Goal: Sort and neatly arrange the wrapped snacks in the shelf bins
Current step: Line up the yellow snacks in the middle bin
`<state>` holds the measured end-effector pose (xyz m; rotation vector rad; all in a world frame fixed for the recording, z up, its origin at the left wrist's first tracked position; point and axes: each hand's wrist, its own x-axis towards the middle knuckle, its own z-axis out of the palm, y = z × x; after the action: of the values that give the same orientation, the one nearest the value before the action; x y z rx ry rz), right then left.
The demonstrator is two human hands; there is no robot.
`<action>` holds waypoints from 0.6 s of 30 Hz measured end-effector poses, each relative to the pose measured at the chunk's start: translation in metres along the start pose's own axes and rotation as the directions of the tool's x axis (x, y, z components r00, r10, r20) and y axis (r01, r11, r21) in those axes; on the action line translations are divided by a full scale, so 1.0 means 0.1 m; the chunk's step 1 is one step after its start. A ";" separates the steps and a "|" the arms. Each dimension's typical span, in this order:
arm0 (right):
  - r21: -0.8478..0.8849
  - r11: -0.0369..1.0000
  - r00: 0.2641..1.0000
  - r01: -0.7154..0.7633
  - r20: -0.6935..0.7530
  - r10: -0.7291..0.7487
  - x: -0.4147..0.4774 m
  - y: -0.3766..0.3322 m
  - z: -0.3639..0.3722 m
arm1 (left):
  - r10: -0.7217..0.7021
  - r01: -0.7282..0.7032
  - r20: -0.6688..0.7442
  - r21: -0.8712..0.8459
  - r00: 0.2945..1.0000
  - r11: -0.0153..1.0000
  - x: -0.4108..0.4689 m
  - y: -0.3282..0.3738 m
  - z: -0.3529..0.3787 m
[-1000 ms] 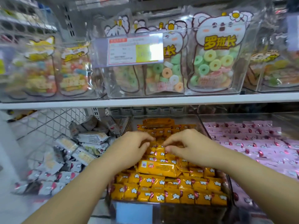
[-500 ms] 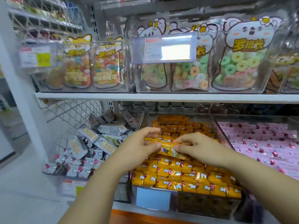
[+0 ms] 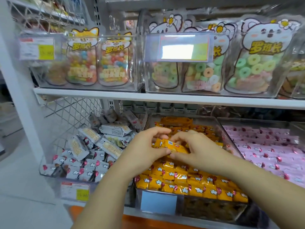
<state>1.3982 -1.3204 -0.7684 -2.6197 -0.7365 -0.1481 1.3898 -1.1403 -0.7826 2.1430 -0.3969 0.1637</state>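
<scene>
A white shelf board (image 3: 115, 94) divides a shop rack, with clear tubs of candy pouches (image 3: 257, 63) set above it and three clear bins ranged beneath. Above the middle bin (image 3: 228, 134) a long orange pack (image 3: 170, 145) is held crosswise, just clear of the orange snacks (image 3: 189, 180) below. It is pinched at one end by the left hand (image 3: 145, 152) and at the other by the right hand (image 3: 199, 151). Fingers are curled over the top and thumbs pressed beneath, so both grips are narrow and closed on the pack.

The work is judged to be partly done. The front rows of the middle bin are lined up neatly, while the pieces toward the back, partly hidden by the hands, appear looser. The pink snacks (image 3: 267, 151) in the right bin (image 3: 254, 121) are laid in flat, even rows and seem finished. The grey snacks (image 3: 92, 146) in the left bin (image 3: 54, 180) are heaped at all angles, and most of the remaining effort is expected there.

A blue label (image 3: 158, 202) is fixed to the middle bin's front wall. Little headroom is left under the shelf board, and the left bin is hemmed in by wire mesh (image 3: 69, 109) on its far side.
</scene>
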 end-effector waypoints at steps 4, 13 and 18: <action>-0.038 0.999 0.983 -0.016 -0.184 0.009 0.15 -0.06 0.00 | 0.008 -0.009 -0.200 -0.005 0.980 1.000 0.01 -0.06 -0.16; 0.246 0.956 0.861 -0.160 -0.439 0.257 0.82 0.03 0.32 | -0.038 0.166 -0.439 0.257 0.898 0.952 0.12 -0.42 -0.19; 0.279 0.932 0.835 -0.230 -0.435 0.336 1.14 0.13 0.44 | 0.014 0.128 -0.420 0.308 0.907 0.943 0.20 -0.45 -0.17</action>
<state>1.5015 -1.2575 -0.7895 -2.3047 -0.1715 -0.5698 1.4245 -1.1076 -0.8026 2.3627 -0.0527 0.6868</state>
